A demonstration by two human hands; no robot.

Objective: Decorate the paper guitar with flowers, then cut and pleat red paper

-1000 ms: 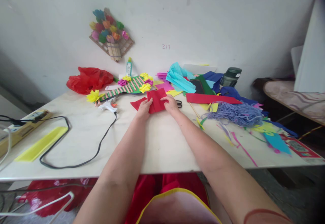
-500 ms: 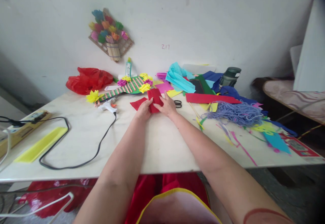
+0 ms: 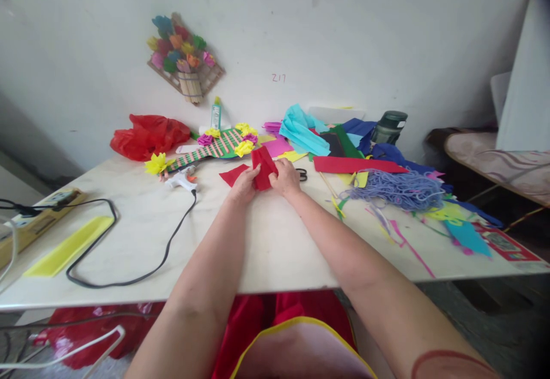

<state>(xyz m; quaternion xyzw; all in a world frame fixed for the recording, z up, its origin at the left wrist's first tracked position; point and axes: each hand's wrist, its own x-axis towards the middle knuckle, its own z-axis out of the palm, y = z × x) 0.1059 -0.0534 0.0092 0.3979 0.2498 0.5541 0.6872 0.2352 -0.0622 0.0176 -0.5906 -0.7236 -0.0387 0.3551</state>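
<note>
Between my hands is a piece of red crepe paper (image 3: 262, 164), raised a little at the middle of the table. My left hand (image 3: 244, 186) pinches its lower left edge. On the other side my right hand (image 3: 285, 178) has its fingers curled in on the paper's right edge. A second red paper piece (image 3: 233, 175) lies flat just left of my left hand. Black-handled scissors (image 3: 302, 174) show beside my right hand, their blades hidden behind it. Farther back stands a green guitar-shaped craft (image 3: 221, 147) with yellow and purple paper flowers.
A white glue gun (image 3: 183, 181) with a looping black cord (image 3: 129, 281) lies to the left, near a power strip (image 3: 43, 218) and a yellow strip (image 3: 71, 245). On the right are a red paper strip (image 3: 358, 165), tangled blue-purple yarn (image 3: 393, 189) and a dark bottle (image 3: 389, 128).
My right hand's fingers have gone from spread on the paper to curled around its right edge. The red paper has narrowed and tilted, while my left hand stays at its lower left.
</note>
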